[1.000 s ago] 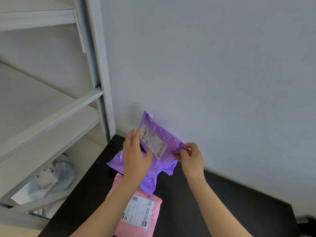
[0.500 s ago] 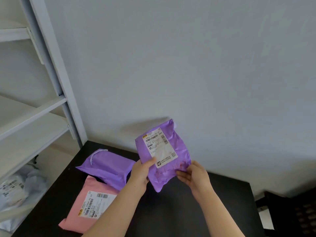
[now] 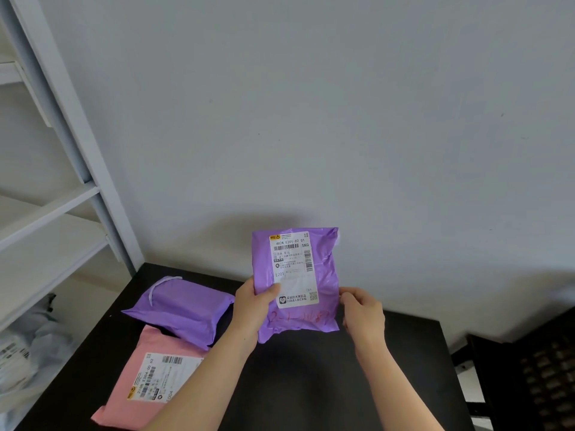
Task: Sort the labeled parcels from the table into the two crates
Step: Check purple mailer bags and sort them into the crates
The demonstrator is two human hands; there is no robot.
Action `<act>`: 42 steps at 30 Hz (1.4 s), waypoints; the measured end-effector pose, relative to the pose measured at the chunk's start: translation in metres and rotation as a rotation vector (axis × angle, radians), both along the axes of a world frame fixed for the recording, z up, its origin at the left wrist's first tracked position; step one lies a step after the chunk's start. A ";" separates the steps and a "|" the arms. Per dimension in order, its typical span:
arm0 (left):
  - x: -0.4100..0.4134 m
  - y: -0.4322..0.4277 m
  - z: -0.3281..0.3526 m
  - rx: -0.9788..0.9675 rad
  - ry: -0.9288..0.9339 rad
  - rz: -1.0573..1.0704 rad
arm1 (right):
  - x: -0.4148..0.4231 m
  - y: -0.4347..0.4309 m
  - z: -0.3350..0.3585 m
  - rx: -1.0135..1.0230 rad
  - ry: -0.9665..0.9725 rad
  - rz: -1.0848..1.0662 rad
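Purple parcel (image 3: pixel 298 306): left hand (image 3: pixel 252 310), right hand (image 3: pixel 362 312), fingers clamped on its sides. Step, likely: label check. Next: choose matching crate.

**A wall and a shelf**

A plain pale grey wall (image 3: pixel 311 104) fills the far side. On the left stands a white metal shelf (image 3: pixel 70 144) with a tall post and flat boards (image 3: pixel 46 209). Low down on the near left, under the bottom board, lie some crumpled pale grey bags (image 3: pixel 40 343). One has a white label (image 3: pixel 12 353) with black bars on it.
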State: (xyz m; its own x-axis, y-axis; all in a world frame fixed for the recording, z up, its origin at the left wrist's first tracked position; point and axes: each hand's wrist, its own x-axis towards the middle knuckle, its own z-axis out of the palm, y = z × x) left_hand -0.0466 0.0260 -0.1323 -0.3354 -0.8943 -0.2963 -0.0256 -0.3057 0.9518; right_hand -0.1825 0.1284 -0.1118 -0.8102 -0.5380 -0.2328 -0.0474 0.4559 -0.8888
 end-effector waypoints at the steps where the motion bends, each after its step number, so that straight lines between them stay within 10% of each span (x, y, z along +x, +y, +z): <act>1: 0.000 0.000 0.001 -0.005 0.006 -0.006 | 0.000 0.000 -0.001 -0.008 0.006 0.004; 42: -0.001 -0.003 0.015 0.064 0.050 -0.061 | 0.002 -0.003 -0.004 -0.026 0.044 0.013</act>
